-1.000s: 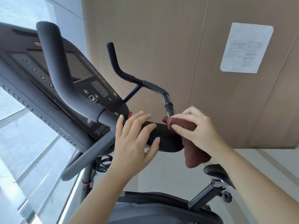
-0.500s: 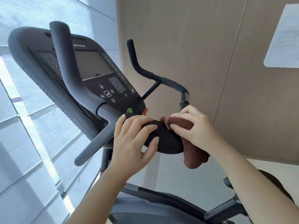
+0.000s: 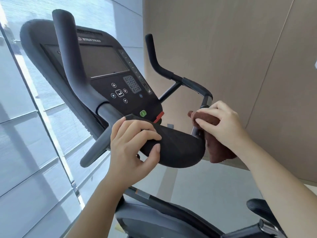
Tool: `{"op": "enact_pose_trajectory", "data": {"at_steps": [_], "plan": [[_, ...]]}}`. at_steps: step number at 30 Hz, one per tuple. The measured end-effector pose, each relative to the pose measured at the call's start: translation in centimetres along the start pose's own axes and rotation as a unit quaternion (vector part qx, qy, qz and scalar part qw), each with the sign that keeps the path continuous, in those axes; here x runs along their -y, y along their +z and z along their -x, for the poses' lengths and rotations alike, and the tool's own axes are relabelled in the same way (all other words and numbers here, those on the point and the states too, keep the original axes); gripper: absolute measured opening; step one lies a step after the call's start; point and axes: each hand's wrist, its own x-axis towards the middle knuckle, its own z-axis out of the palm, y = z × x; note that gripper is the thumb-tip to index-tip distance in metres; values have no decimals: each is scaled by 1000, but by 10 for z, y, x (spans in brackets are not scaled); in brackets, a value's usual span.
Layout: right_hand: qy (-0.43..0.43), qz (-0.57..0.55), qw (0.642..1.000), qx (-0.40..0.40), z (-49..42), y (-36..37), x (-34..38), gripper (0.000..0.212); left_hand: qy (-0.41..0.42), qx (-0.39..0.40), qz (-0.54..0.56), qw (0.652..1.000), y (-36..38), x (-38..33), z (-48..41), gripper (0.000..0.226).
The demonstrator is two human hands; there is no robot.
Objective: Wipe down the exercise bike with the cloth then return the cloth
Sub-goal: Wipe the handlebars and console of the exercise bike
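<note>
1. Left hand [image 3: 135,145] is curled over the near edge of the black padded rest [image 3: 178,148], thumb underneath.
2. Right hand [image 3: 223,124] pinches a fuzzy brown cloth [image 3: 216,150] against the metal handlebar post [image 3: 205,103]; the rest of it dangles free.
3. Open floor below, tan wall [image 3: 223,48] close behind.
4. The console [image 3: 106,66] is smooth and dark, with a green button [image 3: 142,113].

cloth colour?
Dark reddish-brown, plain, no pattern. The cloth shows best in the head view, held in the right hand.
</note>
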Motion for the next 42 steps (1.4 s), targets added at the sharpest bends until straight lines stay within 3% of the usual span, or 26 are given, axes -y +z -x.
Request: {"op": "enact_pose_trajectory", "data": {"at_steps": [3, 7, 10, 14, 18, 22, 28, 32, 36, 42], "plan": [[-30, 27, 999, -23, -18, -1, 1, 24, -22, -3, -1, 1000, 0, -5, -2, 23], [-16, 35, 993, 110, -25, 16, 8, 20, -42, -12, -12, 999, 2, -9, -1, 21], [-34, 11, 986, 165, -20, 12, 10, 18, -59, -10, -17, 998, 3, -11, -1, 21], [-126, -31, 978, 163, 2, 7, 8, 22, -72, -5, -25, 997, 2, -17, -1, 22], [-130, -59, 972, 185, -14, 7, -15, 17, -79, 13, -36, 996, -1, -23, -3, 22], [-105, 5, 977, 185, -43, 11, -35, 15, -96, 48, -107, 988, -5, -37, -4, 21], [-215, -26, 950, 223, -31, 10, -32, 28, -99, 123, -230, 960, 19, -71, -9, 22], [-248, -24, 924, 291, -57, 6, -47, 16, -133, 138, -281, 940, 41, -90, -14, 24], [-223, -61, 921, 313, -70, 3, -60, 16, -160, 123, -321, 925, 65, -104, -18, 23], [-337, -89, 880, 321, -48, 8, -28, 30, -166, 40, -362, 916, 79, -104, -15, 18]]}}
